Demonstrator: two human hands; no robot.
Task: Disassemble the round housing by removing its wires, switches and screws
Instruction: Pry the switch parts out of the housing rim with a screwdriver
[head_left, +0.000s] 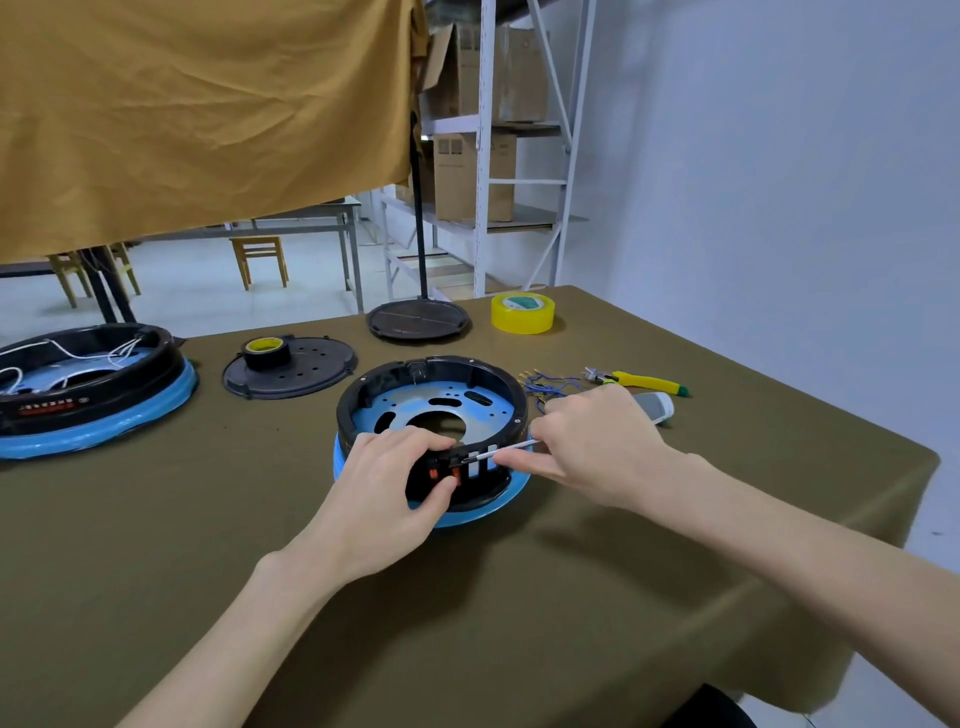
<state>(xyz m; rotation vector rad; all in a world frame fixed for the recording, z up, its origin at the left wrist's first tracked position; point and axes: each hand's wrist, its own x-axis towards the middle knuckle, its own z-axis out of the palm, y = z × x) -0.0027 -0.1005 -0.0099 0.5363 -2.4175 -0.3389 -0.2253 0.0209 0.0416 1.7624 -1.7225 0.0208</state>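
The left hand covered the near-left wall of the round housing, so only bits of the orange switches showed between fingers; their number couldn't be told. The tip of the thin tool was lost against the dark wall, and its handle sat hidden inside the right hand. That hand also blocked part of the loose blue wires and most of a grey-white object (identity unclear). The second housing was cut off by the left edge; its red label text was too small to read. Both forearms ran out of frame at the bottom.
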